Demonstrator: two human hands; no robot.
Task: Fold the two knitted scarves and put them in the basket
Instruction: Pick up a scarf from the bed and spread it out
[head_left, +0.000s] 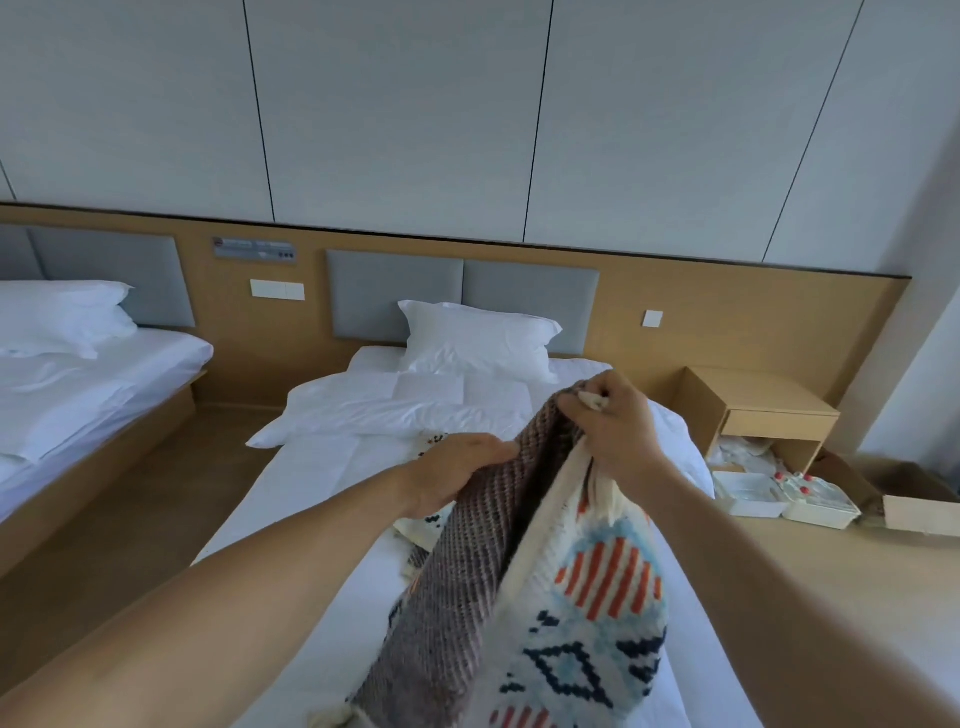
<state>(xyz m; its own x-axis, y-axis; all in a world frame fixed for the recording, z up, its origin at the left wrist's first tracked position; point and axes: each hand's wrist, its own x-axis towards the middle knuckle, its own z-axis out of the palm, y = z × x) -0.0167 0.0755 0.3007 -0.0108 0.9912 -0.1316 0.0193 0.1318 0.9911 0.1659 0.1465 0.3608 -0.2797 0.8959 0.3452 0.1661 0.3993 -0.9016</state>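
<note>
Over the bed, the right hand pinches the scarf by its far top end. The scarf hangs lengthwise toward the person. The left hand clasps its left edge, just beside.

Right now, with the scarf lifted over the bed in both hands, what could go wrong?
The right hand pinches only the top edge of the patterned scarf, so it could slip and unfold. The left hand grips its grey-brown reverse side, and the fabric between looks bunched, so the fold may come out uneven. No basket is in view.
</note>
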